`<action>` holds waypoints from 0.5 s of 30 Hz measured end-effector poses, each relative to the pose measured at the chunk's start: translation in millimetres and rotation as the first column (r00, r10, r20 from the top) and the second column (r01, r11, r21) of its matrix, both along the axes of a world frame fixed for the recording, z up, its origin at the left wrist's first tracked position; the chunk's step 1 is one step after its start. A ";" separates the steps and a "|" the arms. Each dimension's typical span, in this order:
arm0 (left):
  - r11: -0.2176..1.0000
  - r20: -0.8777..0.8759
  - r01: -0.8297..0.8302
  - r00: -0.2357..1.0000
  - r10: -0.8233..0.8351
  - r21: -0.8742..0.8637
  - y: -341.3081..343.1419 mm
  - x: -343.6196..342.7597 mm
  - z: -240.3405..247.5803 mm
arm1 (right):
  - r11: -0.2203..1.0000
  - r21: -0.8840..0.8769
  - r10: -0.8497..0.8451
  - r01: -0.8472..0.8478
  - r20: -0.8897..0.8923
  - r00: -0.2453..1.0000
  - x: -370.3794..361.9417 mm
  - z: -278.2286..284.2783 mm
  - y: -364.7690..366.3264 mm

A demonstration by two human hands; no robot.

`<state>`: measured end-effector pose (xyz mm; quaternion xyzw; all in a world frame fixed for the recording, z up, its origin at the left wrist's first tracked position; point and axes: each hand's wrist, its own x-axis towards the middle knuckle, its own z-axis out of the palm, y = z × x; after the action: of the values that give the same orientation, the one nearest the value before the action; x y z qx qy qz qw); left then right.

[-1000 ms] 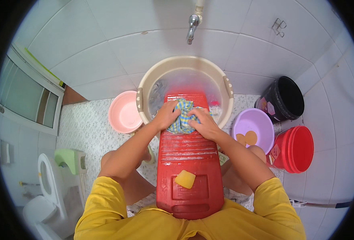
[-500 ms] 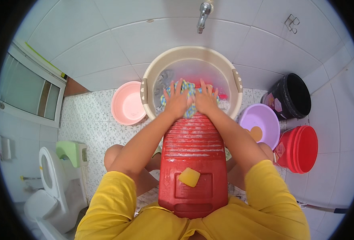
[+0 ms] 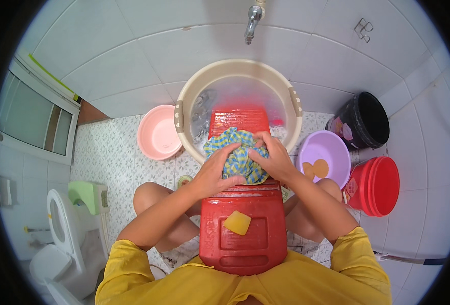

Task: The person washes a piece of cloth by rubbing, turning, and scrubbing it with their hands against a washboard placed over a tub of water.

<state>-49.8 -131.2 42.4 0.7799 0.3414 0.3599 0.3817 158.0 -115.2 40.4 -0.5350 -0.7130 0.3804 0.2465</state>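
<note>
A red washboard (image 3: 209, 211) slopes from my lap into a beige round basin (image 3: 183, 84) of cloudy water. On its ridges lies a bunched blue, yellow and white checked cloth (image 3: 241, 152). My left hand (image 3: 215, 170) grips the cloth's left and near side, thumb toward the middle. From the right, my right hand (image 3: 276, 158) holds it with curled fingers. A yellow block of soap (image 3: 237, 223) rests on the washboard's flat upper part, nearer to me than both hands. The washboard's far end is under water.
A pink basin (image 3: 148, 132) stands left of the beige one. To the right are a purple basin (image 3: 339, 147) with round tan pieces in it, a black bucket (image 3: 372, 122) and a red bucket (image 3: 375, 188). A tap (image 3: 252, 25) projects above. A toilet (image 3: 69, 234) stands at left.
Both hands have drawn the cloth back up the washboard toward me, out of the basin's middle. The washboard's lower ridges now show beyond it. The soap keeps its place.
</note>
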 end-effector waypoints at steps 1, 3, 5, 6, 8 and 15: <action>0.998 -0.239 -0.051 0.970 0.039 -0.044 -0.6 1.9 -0.5 | 0.983 0.176 -0.074 0.055 0.104 0.992 -8.0 -3.6 -0.9; 0.994 -0.518 -0.107 0.852 0.077 -0.027 -5.7 7.1 -3.4 | 0.935 0.343 -0.163 0.088 0.195 0.967 -17.4 -15.6 -2.8; 0.984 -0.574 -0.143 0.799 0.180 0.110 3.4 9.8 -13.9 | 0.843 0.536 -0.241 -0.039 0.442 0.864 -24.0 -33.8 -2.9; 0.953 -0.609 -0.162 0.738 0.289 0.256 11.4 10.7 -20.3 | 0.847 0.531 -0.236 -0.039 0.441 0.866 -27.8 -41.2 3.8; 0.956 -0.664 -0.212 0.687 0.294 0.205 42.9 19.1 -42.4 | 0.832 0.554 -0.322 0.005 0.476 0.818 -34.4 -55.2 33.8; 0.931 -0.625 -0.348 0.705 0.335 0.107 124.4 37.3 -72.2 | 0.854 0.517 -0.399 0.067 0.565 0.722 -34.5 -79.0 111.3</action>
<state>-12.5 -6.8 -29.8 0.7743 0.5915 0.1373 0.1783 123.5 -3.8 -38.6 -0.6468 -0.7466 -0.0469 0.1485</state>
